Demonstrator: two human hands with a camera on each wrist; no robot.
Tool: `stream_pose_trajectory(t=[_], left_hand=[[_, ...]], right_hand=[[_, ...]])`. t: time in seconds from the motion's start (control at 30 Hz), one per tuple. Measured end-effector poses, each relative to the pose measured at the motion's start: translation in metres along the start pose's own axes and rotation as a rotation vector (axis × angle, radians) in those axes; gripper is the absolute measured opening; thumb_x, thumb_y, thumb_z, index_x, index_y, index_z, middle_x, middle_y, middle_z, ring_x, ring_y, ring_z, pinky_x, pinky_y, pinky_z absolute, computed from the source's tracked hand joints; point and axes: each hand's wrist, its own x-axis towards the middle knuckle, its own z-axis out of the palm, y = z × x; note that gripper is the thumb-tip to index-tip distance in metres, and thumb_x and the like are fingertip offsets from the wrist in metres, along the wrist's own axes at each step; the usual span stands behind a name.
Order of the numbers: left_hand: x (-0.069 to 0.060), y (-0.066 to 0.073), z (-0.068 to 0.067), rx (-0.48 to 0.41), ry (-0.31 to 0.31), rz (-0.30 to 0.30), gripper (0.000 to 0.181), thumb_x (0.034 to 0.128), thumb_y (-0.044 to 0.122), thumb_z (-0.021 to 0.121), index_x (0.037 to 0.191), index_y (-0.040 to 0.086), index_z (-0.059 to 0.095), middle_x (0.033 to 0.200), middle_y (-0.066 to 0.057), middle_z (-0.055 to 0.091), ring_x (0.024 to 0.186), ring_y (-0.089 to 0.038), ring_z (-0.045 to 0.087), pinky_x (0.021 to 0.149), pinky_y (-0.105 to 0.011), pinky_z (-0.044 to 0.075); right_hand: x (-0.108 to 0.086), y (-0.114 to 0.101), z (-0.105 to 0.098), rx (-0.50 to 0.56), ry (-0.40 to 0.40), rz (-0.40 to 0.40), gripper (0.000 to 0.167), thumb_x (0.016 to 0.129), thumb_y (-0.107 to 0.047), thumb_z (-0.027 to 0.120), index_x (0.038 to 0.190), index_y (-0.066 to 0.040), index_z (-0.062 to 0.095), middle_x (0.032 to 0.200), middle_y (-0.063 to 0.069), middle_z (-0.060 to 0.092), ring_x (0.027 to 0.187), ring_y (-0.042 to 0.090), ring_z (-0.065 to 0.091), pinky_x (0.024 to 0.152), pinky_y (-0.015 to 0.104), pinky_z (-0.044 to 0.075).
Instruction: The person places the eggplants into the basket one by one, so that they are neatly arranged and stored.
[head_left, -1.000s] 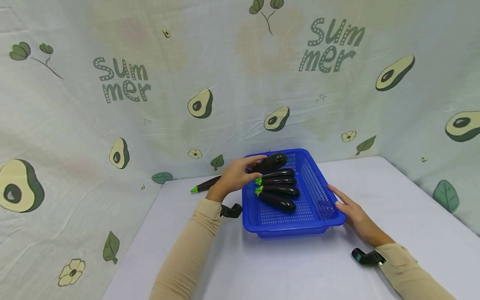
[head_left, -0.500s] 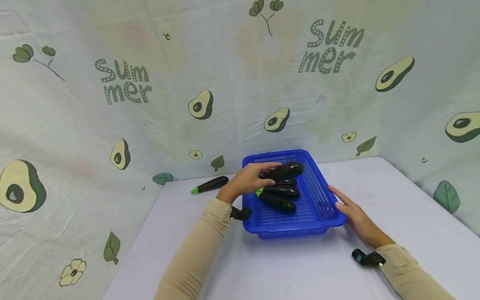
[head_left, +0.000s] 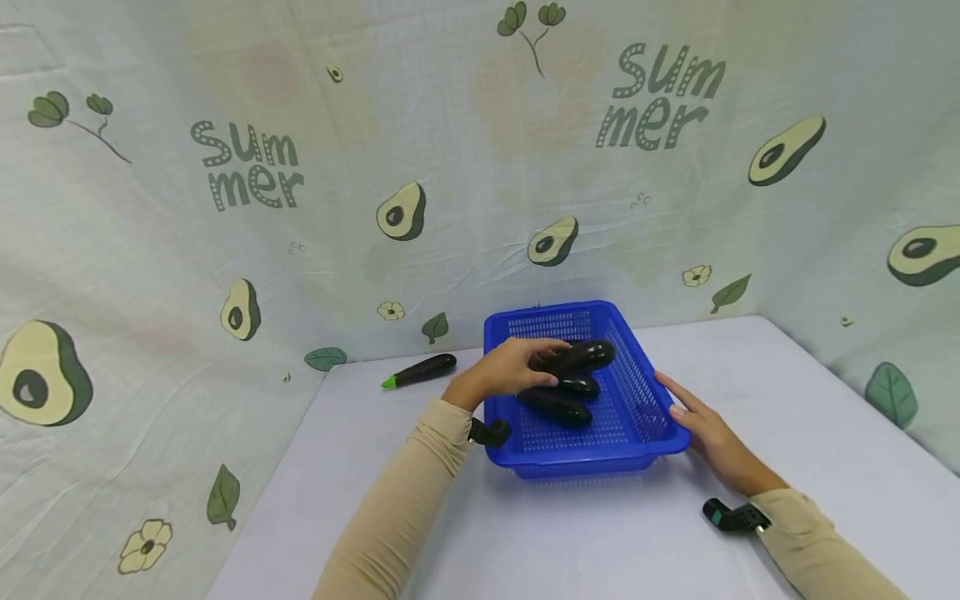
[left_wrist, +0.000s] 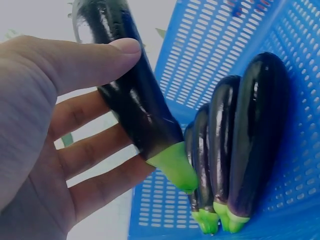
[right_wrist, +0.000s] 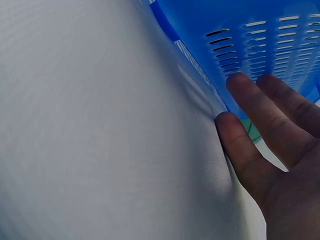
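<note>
My left hand (head_left: 506, 368) grips a dark eggplant (head_left: 588, 357) over the blue basket (head_left: 592, 460). In the left wrist view the thumb (left_wrist: 95, 62) lies across that held eggplant (left_wrist: 140, 105), the other fingers are behind it, and its bright green stem end points down. Several more eggplants (left_wrist: 260, 130) lie side by side in the basket, partly covered by the left hand in the head view. Against the basket's right side rests my right hand (head_left: 716, 442). Its fingers are fairly straight and touch the slotted outer wall (right_wrist: 250, 45) in the right wrist view.
Left of the basket, one eggplant (head_left: 423, 370) with a green stem lies on the white table (head_left: 360, 467). A patterned cloth (head_left: 465, 167) hangs close behind the table. Black wrist devices (head_left: 738, 515) are strapped on both sleeves.
My left hand, with its eggplant, has moved right and towards me across the basket. This uncovers the eggplant on the table. The right hand and basket stay in place.
</note>
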Motion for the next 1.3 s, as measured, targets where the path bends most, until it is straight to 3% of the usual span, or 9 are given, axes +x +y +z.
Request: stream_pose_trajectory(t=[0.2,0.47,0.93,1.07,1.3], left_hand=[[0.001,-0.003,0.007,-0.015,-0.093,-0.015,0.049,0.0926,0.023,0.075,0.140,0.020,0.059,0.124,0.000,0.067,0.112,-0.008,0.061,0.097,-0.027,0.047],[0.000,-0.004,0.017,-0.044,-0.193,-0.064,0.049,0.0910,0.022,0.077,0.137,0.019,0.061,0.125,0.000,0.067,0.109,-0.010,0.062,0.094,-0.028,0.050],[0.001,-0.003,0.022,-0.010,-0.281,-0.110,0.046,0.0892,0.015,0.078,0.132,0.020,0.061,0.123,-0.002,0.066,0.109,-0.012,0.061,0.095,-0.030,0.049],[0.002,-0.005,0.025,0.044,-0.321,-0.115,0.042,0.0890,0.012,0.077,0.127,0.021,0.062,0.120,-0.002,0.067,0.106,-0.012,0.061,0.093,-0.030,0.049],[0.006,0.002,0.026,0.227,-0.348,-0.121,0.039,0.0895,0.014,0.077,0.125,0.024,0.065,0.116,0.001,0.068,0.103,-0.011,0.062,0.091,-0.033,0.052]], right_hand=[[0.001,0.001,-0.001,0.004,-0.001,-0.014,0.056,0.110,-0.034,0.030,0.163,-0.026,0.014,0.166,0.019,0.005,0.144,0.056,0.013,0.102,0.076,0.019],[0.003,0.002,-0.001,0.010,-0.010,-0.011,0.056,0.110,-0.034,0.031,0.163,-0.027,0.014,0.166,0.018,0.005,0.144,0.056,0.012,0.101,0.077,0.019],[0.002,0.002,0.001,0.005,0.000,-0.012,0.056,0.110,-0.034,0.031,0.163,-0.025,0.014,0.166,0.019,0.005,0.144,0.057,0.012,0.101,0.077,0.020],[0.001,0.003,0.001,0.006,0.002,-0.012,0.056,0.110,-0.034,0.030,0.163,-0.025,0.014,0.166,0.020,0.005,0.143,0.058,0.013,0.101,0.077,0.020],[0.000,0.001,0.001,0.013,0.001,-0.013,0.057,0.110,-0.034,0.030,0.163,-0.024,0.013,0.166,0.020,0.004,0.143,0.058,0.012,0.102,0.077,0.019]])
